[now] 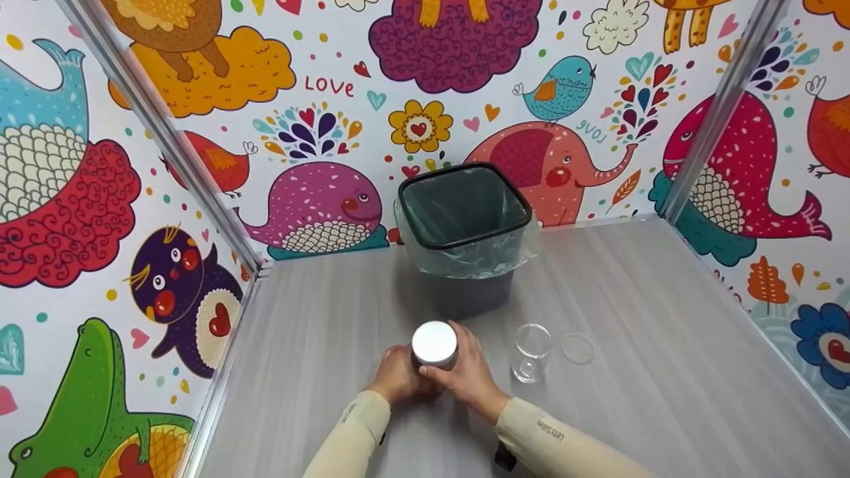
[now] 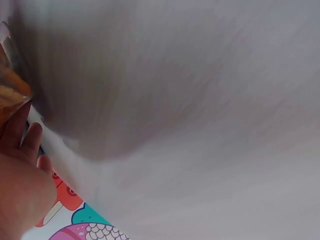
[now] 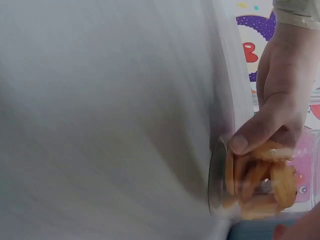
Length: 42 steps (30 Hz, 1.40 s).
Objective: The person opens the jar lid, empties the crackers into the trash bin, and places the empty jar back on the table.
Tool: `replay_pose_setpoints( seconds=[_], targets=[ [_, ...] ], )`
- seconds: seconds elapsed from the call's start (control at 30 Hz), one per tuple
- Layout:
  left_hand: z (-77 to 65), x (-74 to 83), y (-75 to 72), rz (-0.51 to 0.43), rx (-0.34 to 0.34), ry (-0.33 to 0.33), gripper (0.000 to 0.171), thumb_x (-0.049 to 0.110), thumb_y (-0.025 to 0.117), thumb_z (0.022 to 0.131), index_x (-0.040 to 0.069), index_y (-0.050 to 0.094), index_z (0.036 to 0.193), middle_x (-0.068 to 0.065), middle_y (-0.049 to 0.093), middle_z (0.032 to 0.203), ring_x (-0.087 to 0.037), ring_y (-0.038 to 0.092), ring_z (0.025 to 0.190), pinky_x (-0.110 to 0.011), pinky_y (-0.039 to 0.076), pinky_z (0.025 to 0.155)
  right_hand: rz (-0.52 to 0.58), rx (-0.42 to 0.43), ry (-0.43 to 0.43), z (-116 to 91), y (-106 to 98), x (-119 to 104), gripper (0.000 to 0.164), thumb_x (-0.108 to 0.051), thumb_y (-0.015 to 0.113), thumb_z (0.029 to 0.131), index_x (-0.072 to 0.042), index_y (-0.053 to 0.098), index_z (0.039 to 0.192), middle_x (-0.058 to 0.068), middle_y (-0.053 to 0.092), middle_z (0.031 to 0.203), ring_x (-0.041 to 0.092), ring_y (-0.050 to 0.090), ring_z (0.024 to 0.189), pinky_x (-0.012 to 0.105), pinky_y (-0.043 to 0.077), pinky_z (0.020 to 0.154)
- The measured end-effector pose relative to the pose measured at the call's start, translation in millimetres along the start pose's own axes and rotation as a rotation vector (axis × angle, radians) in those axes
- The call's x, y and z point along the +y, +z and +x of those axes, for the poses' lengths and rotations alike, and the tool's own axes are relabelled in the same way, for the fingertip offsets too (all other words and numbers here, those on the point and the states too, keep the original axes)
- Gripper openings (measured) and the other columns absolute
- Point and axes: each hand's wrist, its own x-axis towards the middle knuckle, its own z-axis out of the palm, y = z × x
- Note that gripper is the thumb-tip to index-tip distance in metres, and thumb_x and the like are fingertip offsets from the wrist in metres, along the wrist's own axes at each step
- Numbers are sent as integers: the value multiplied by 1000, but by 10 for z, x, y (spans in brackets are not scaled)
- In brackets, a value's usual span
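Note:
A clear jar (image 3: 265, 185) with a white lid (image 1: 435, 343) stands upright between my hands, close to the tabletop. Orange-brown biscuit-like pieces (image 3: 285, 182) fill part of it. My left hand (image 1: 398, 375) grips the jar's body from the left, its thumb lying along the clear side in the right wrist view. My right hand (image 1: 470, 372) holds the jar at the lid, thumb on the near edge and fingers round the far right side. In the left wrist view only a sliver of the orange pieces (image 2: 12, 95) shows beside a hand.
Right of my hands stands a clear, open container (image 1: 531, 352), with a thin clear ring or lid (image 1: 578, 348) lying beside it. A dark square bin (image 1: 465, 292) lined with a see-through bag is behind the jar. Patterned walls (image 1: 418, 79) border the grey table (image 1: 319, 332).

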Motion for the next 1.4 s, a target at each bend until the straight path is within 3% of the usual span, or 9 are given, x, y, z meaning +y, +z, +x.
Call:
replay_pose_setpoints(
  seconds=[0.2,0.43,0.6,0.83,1.0,1.2,1.4],
  targets=[
    [-17,14,15,-20,17,-7,68,43,91,56,6,70,110,3,74,94,-17,64,88,-45,40,101,53,-112,-53,143,-111,61,92,-38,90,68,-2,48,140,18,48,138,38,45,126,57,36,103],
    [-29,-1,2,-47,25,-40,70,41,92,53,7,71,111,3,73,96,-19,63,91,-45,41,101,151,-257,-64,272,-211,100,92,-29,91,64,-1,48,141,17,51,133,36,48,121,55,35,102],
    [-30,-29,24,-52,22,-38,73,43,92,54,6,70,113,1,73,98,-20,64,93,-44,39,102,129,-198,-61,209,-193,96,97,-32,91,64,0,43,143,19,49,136,36,46,123,54,37,103],
    [-27,-21,-38,-35,17,-11,76,43,91,55,3,68,115,-3,73,101,-21,65,94,-47,39,102,117,-68,29,-5,-72,5,100,-42,90,69,-5,39,146,19,45,138,33,48,121,51,39,100],
    [-1,5,-52,-37,-19,-60,78,43,91,56,2,67,118,-3,73,104,-23,63,101,-45,35,105,78,-37,48,18,-22,-45,102,-46,89,69,-2,39,146,20,44,141,35,44,129,53,36,105],
    [-2,20,-29,-44,-33,-65,81,46,93,58,2,66,121,-3,72,107,-23,63,101,-45,35,106,47,-69,15,123,-26,12,98,-43,91,67,-2,43,142,17,48,137,34,46,125,52,38,102],
    [-11,8,-12,-45,-8,-47,77,44,92,57,3,67,118,-3,73,104,-21,63,97,-46,37,104,123,-196,-38,259,-144,66,94,-32,94,62,-2,49,139,15,51,133,34,48,122,53,36,103]
  ],
)
